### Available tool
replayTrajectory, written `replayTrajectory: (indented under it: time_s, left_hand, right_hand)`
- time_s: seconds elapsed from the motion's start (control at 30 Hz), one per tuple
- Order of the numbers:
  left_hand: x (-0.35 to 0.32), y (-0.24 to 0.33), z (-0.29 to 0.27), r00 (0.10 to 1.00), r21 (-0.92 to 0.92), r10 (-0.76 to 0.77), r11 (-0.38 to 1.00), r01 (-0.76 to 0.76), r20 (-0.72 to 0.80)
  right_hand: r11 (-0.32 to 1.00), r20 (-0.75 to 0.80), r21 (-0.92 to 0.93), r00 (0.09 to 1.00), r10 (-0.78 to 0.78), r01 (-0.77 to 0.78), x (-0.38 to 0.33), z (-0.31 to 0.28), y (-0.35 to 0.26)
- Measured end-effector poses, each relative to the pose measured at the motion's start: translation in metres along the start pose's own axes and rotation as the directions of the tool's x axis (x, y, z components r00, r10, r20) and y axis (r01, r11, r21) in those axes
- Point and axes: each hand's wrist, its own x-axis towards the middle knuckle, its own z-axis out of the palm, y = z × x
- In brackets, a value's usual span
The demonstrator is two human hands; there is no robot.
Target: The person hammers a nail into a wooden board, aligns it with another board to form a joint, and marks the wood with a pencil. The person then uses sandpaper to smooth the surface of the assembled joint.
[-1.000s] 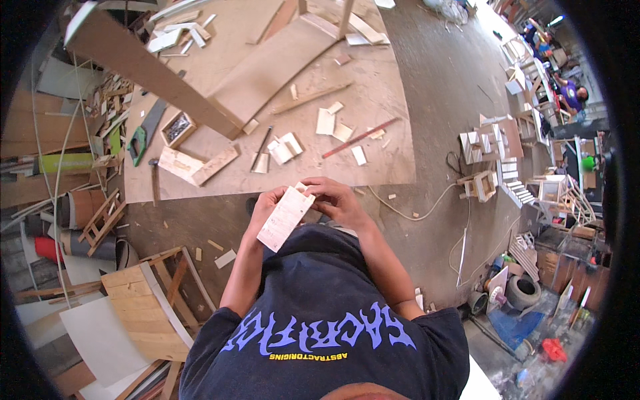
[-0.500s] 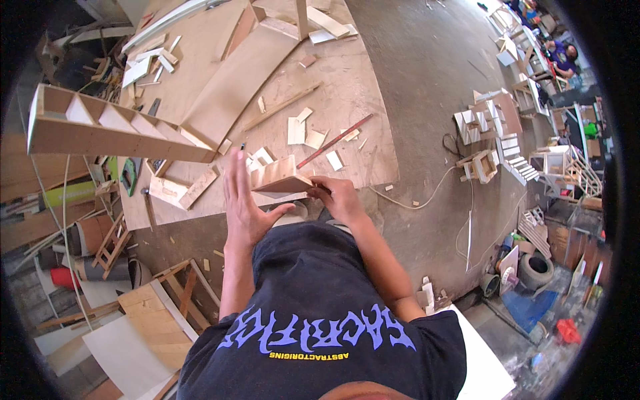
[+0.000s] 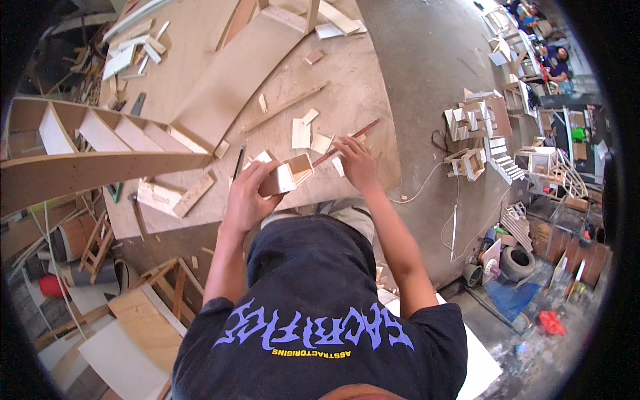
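My left hand (image 3: 248,193) is closed around a small open wooden box (image 3: 287,177), its hollow side facing up and right. My right hand (image 3: 358,163) reaches over the table just right of the box, fingers extended and apart. Its fingertips lie over a long reddish-brown strip (image 3: 369,127); I cannot tell whether they press on it. Light wood offcuts (image 3: 301,133) lie just beyond the hands. A thin dark pencil-like stick (image 3: 239,162) rests beside my left hand.
A long wooden frame with slanted dividers (image 3: 100,160) juts over the table's left side, joined to a long board (image 3: 233,80). A hammer-like tool (image 3: 138,213) lies at the near left edge. Wooden models (image 3: 473,127) and a cable (image 3: 427,192) are on the floor at right.
The box has turned so its opening shows, and my left hand has gone from flat beside it to gripping it. My right hand has let go of the box and moved right, over the strip.
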Motion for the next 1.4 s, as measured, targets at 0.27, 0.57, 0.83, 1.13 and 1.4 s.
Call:
replayTrajectory:
  time_s: [0.27,0.57,0.83,1.13,1.4]
  left_hand:
    - [0.011,0.022,0.024,0.993,0.069,-0.098,0.992,0.102,-0.061]
    - [0.031,0.089,0.125,0.965,0.212,-0.199,0.949,0.234,-0.173]
    - [0.110,0.085,0.272,0.996,0.321,-0.078,0.945,0.060,0.041]
    - [0.160,0.065,0.346,0.972,0.385,-0.021,0.920,-0.072,0.232]
    - [0.165,0.061,0.348,0.968,0.431,0.051,0.888,-0.157,0.247]
  right_hand:
    - [0.936,0.183,-0.103,0.932,-0.313,0.335,0.027,0.018,0.057]
    - [0.906,0.205,0.412,0.979,0.013,-0.098,0.036,-0.056,0.099]
    - [0.526,0.239,0.655,0.809,0.536,-0.542,-0.053,-0.108,0.190]
    - [0.179,0.408,0.741,0.646,0.645,-0.647,-0.085,-0.094,0.202]
    - [0.313,0.272,0.726,0.674,0.687,-0.612,-0.088,-0.070,0.194]
